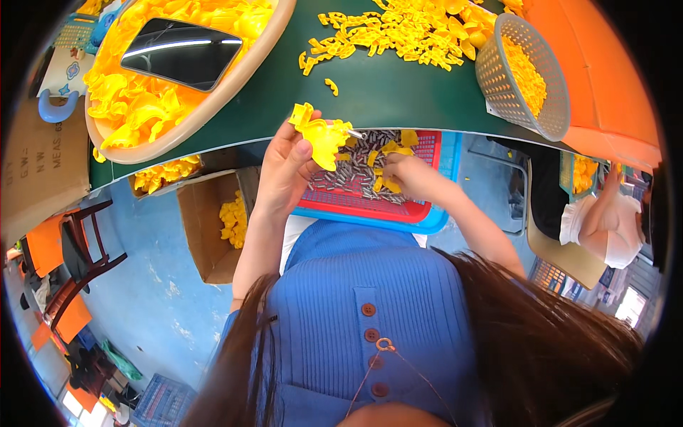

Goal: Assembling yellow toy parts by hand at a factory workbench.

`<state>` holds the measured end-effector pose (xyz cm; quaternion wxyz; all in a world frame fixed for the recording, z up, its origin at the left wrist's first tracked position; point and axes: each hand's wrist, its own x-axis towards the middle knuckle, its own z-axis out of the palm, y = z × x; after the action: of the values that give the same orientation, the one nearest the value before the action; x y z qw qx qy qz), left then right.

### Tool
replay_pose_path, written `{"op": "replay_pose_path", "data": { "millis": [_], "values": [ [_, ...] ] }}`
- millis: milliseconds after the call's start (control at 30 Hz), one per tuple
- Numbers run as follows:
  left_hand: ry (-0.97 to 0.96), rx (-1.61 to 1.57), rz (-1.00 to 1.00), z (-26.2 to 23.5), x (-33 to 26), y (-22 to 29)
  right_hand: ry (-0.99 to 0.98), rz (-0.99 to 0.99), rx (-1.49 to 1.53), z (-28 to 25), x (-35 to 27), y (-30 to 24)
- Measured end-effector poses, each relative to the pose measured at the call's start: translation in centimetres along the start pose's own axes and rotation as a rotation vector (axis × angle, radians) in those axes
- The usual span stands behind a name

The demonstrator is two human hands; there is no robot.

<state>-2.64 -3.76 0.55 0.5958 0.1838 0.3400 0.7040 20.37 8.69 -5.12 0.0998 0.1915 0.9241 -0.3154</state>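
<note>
My left hand [288, 167] is closed around a yellow plastic part [324, 141], held up just over the table's near edge. A short silver metal pin [356, 134] sticks out of that part's right side. Lower and to the right, my right hand [413, 176] reaches into a red basket [425, 149] on my lap. Its fingertips are down among many small silver metal pins [348, 178] and a few yellow pieces [392, 148], and what they grip, if anything, is hidden. The red basket sits in a blue tray [449, 160].
On the green table [405, 96] lie a pile of small yellow clips [398, 35] and a grey perforated basket [491, 67]. At left, a beige tub [186, 132] holds yellow parts with a phone [181, 53] on top. A cardboard box [203, 235] stands below. Another person [605, 220] is at far right.
</note>
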Motion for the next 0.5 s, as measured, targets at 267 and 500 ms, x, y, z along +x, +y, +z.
{"op": "replay_pose_path", "data": {
  "millis": [267, 500],
  "values": [
    [-0.039, -0.035, -0.085, 0.4, 0.0, -0.2, 0.213, 0.172, 1.071, -9.5, -1.4, -5.4],
    [-0.032, 0.005, -0.116, 2.3, 0.3, -0.7, 0.686, -0.041, 0.844, -10.3, 1.9, -7.3]
  ]
}}
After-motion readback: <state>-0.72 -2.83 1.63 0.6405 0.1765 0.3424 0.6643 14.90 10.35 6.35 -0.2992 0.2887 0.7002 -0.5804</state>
